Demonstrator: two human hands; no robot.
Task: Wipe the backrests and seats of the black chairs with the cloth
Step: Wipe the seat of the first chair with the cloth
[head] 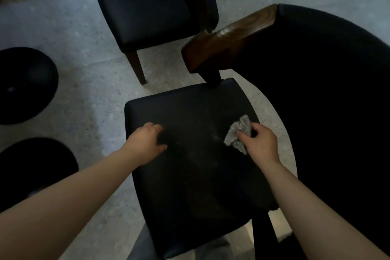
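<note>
Head view: the right hand (261,143) pinches a crumpled grey cloth (238,133) between thumb & curled fingers, pressing it on the black seat (190,186) near the far right corner. The left hand (145,143) rests on the seat well left of the cloth, fingers loosely curled, nothing in it. Pale dust streaks (215,139) lie just left of the grip. Seat wipe looks partway done. The person would do better to flatten the cloth for more contact, then sweep overlapping passes from the grip toward the near edge, w/ the left hand bracing. The backrest (316,91), right of the grip, is too dark to judge.
</note>
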